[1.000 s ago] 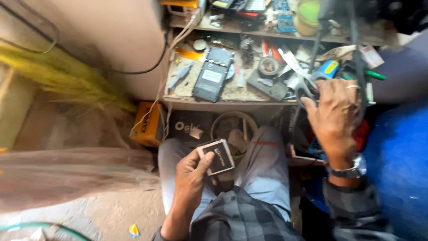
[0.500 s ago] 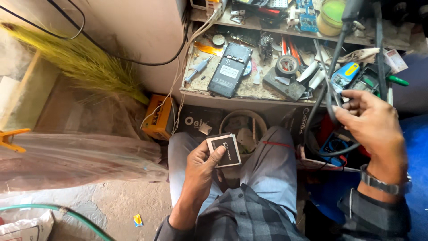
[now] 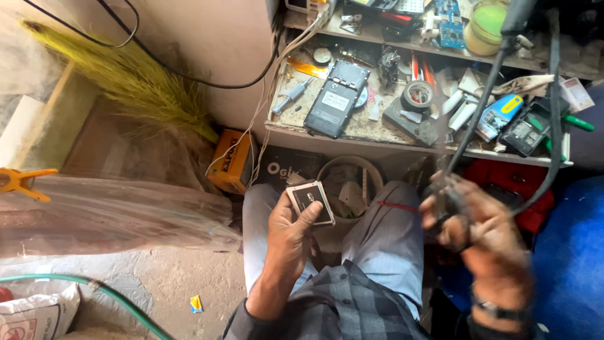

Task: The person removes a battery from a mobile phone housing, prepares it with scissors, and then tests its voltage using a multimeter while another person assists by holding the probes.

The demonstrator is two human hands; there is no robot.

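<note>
A seated person looks down at their lap, gray trousers and a plaid shirt in view. The left hand (image 3: 286, 236) is closed around a small flat phone battery (image 3: 311, 201), dark with a pale rim, held face up above the left knee, thumb pressed on its lower edge. The right hand (image 3: 475, 230), blurred by motion, is closed around a dark cable (image 3: 478, 110) that runs up past the cluttered desk (image 3: 352, 135). On the desk lie an opened black phone (image 3: 336, 99), a roll of tape (image 3: 417, 96) and a screwdriver (image 3: 288, 97). An orange box (image 3: 231, 160) and a straw broom (image 3: 132, 82) sit on the floor to the left.
</note>
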